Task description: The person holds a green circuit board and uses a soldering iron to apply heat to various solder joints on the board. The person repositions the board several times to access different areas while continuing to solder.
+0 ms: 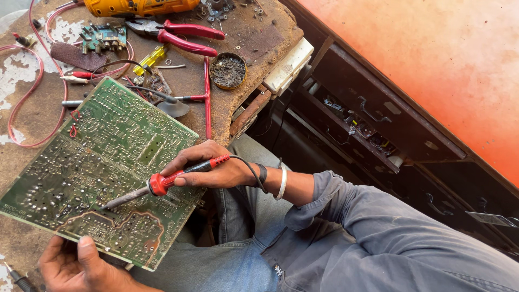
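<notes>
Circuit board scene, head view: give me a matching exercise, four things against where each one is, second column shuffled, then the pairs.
Things:
1. soldering iron
2. circuit board
3. red-handled pliers
4. round tin of scraps

Places:
A. near the bench's right edge, beside the white block
B. gripped in the right hand, tip on the green surface
C. at the top of the bench, below the yellow tool
D. held at its near edge by the left hand

Pairs: 1-B, 2-D, 3-C, 4-A
</notes>
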